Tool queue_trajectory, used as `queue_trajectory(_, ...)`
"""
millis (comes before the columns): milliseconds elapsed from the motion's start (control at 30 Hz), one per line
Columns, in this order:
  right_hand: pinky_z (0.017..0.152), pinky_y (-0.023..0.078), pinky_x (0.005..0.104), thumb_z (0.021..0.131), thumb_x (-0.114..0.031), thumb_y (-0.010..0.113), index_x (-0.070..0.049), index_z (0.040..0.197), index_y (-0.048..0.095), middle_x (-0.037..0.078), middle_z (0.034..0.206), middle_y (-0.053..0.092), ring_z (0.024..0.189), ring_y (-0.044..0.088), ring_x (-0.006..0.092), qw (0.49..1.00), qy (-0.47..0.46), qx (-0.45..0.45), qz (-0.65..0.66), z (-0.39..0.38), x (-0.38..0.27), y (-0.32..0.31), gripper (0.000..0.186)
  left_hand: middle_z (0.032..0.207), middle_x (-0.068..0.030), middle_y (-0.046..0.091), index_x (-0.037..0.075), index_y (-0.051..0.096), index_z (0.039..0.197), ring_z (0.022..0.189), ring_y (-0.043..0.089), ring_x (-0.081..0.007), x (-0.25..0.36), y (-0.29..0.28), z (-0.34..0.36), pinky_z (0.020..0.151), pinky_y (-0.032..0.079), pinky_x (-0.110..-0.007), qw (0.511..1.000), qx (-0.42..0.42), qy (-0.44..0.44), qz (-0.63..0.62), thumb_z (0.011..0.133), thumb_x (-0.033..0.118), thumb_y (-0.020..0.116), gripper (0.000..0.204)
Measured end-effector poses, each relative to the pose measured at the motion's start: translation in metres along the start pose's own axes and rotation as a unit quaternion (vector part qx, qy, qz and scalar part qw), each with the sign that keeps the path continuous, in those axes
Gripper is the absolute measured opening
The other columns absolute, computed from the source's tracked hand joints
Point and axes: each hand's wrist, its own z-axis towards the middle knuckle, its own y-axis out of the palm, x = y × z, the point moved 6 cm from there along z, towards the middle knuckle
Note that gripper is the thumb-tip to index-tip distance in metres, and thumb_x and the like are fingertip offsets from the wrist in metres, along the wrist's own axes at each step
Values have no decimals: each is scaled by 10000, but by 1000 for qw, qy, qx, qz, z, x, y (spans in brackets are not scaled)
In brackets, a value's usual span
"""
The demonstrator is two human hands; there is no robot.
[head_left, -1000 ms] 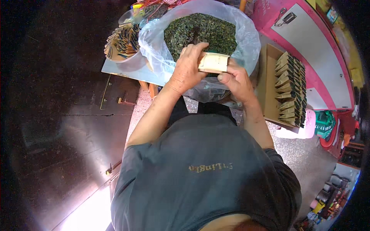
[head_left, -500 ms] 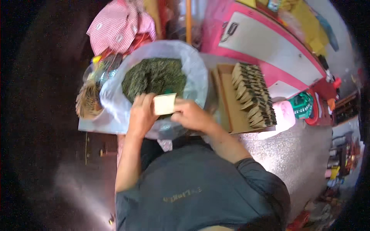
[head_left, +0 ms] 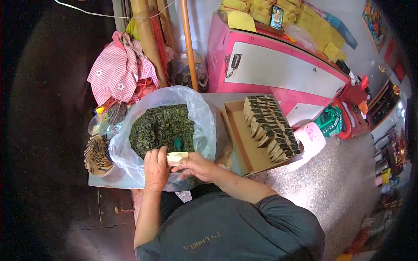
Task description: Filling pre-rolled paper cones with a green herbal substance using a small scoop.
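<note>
Both my hands are closed on a small cream paper packet (head_left: 176, 159) at the near rim of a clear plastic bag (head_left: 203, 114). My left hand (head_left: 156, 168) grips the packet's left end. At its right end, my right hand (head_left: 197, 167) pinches with thumb and fingers. A line runs across the packet's upper part; whether anything is inside cannot be seen. Dark green dried leaves (head_left: 159, 124) fill the bag just beyond my hands. A green scoop (head_left: 178, 144) stands in the leaves, its lower part hidden.
To the right, a cardboard box (head_left: 237, 130) holds rows of upright paper packets (head_left: 272, 126) showing dark leaves. A tub of fanned paper bags (head_left: 98, 154) stands at the table's left. Behind are a pink-and-white cabinet (head_left: 278, 65) and an orange pole (head_left: 188, 43). A pink jug (head_left: 311, 138) stands right.
The view has shifted, so the bag and box appear lower. The packet's broad face showed before; now it looks narrower and tipped, with my right fingers curled under its end.
</note>
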Motion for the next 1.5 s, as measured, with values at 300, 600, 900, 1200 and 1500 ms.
queue_trajectory(300,974,411,418,790,-87,592,-48,1025,669,145,1027,640,1088,549,325,708,-320,-6,-629,-3,-56,6,250,1036,-157,578,55,550,1151,959,546,-354,6,-10,8,836,453,-424,990,-60,-26,-122,627,96,776,572)
queue_trajectory(600,916,423,441,754,-143,634,-76,901,669,82,961,616,1087,528,318,639,-353,-43,-682,-9,-56,26,165,1028,-116,625,18,546,1219,934,594,-225,-18,17,-6,870,469,-335,818,-271,-214,-460,608,119,835,683)
queue_trajectory(900,764,466,424,763,-166,610,-82,836,640,96,857,622,844,584,302,644,-297,-33,-704,-5,-57,27,116,1020,-70,628,22,582,1174,920,585,-171,-24,18,-5,829,477,-306,854,-228,-208,-419,570,21,843,658)
queue_trajectory(1200,744,479,457,761,-227,661,-63,874,646,145,855,638,849,595,363,662,-217,-60,-715,1,-47,29,200,1040,-55,621,12,595,1167,932,570,-148,-26,14,-8,820,463,-287,898,-195,-158,-361,588,115,871,649)
queue_trajectory(1500,793,474,453,699,-100,614,-47,971,677,157,916,638,868,596,358,727,-306,-47,-613,-2,-63,38,284,1066,-29,619,3,558,1221,979,569,-116,-42,13,-16,849,474,-274,862,-175,-216,-425,640,14,813,634)
